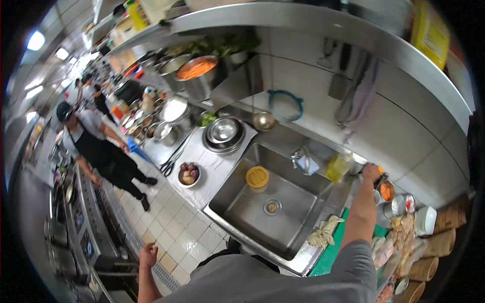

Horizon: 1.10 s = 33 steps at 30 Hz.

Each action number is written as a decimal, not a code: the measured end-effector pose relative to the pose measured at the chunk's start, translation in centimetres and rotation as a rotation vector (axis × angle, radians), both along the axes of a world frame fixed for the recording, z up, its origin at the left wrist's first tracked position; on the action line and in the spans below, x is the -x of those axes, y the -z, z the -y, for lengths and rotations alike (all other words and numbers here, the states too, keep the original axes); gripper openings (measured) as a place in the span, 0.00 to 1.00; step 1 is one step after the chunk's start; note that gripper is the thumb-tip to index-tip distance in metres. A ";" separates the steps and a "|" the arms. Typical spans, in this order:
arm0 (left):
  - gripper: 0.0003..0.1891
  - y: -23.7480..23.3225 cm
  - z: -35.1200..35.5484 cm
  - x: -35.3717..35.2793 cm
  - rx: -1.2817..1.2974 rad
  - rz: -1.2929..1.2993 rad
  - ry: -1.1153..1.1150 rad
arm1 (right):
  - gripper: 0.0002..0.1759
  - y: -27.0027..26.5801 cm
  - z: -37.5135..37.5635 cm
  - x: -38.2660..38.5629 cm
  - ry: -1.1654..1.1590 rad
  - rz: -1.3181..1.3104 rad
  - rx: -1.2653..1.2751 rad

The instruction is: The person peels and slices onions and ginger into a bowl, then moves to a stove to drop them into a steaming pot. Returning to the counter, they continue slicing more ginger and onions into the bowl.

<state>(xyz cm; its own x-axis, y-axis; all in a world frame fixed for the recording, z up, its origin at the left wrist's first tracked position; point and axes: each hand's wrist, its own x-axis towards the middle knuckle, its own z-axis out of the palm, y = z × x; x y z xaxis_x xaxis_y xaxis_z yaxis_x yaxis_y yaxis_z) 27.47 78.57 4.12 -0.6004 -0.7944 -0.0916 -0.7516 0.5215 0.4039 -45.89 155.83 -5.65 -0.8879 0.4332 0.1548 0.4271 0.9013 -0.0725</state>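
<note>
My right hand [371,172] reaches to the counter's back right, by the wall. Its fingers are closed over something dark that I cannot make out. Close to it are a metal container of orange pieces [386,191] and a bottle of yellow liquid [338,167]. My left hand [148,255] hangs low over the tiled floor at the lower left, fingers curled, with nothing visible in it. Between the hands lies the steel sink [232,202], holding a tub with a yellow lid [257,178] under the faucet [301,159].
A crumpled cloth [326,232] lies by a green board [328,256]. Left of the sink are stacked metal bowls [223,134], a bowl of purple-brown produce [189,175] and scissors [167,167]. A co-worker in a black apron [103,156] stands in the aisle. A metal shelf [323,17] overhangs the sink.
</note>
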 end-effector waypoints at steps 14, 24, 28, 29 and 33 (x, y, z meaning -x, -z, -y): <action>0.18 -3.1 3.7 23.3 -0.036 -0.194 0.578 | 0.23 -24.0 7.2 -12.0 -0.177 -1.011 0.226; 0.26 0.8 13.9 58.5 0.115 -0.414 1.026 | 0.24 -20.7 17.8 -41.6 0.386 -1.362 0.193; 0.31 3.1 13.7 67.2 0.337 -0.280 1.123 | 0.19 -10.9 24.0 -50.6 0.566 -1.444 0.981; 0.31 4.1 13.8 68.4 0.318 -0.257 1.159 | 0.18 -7.5 24.1 -54.1 0.530 -1.460 1.228; 0.29 8.4 14.5 76.1 0.338 -0.077 1.036 | 0.16 -4.3 36.4 -60.6 0.709 -1.327 1.967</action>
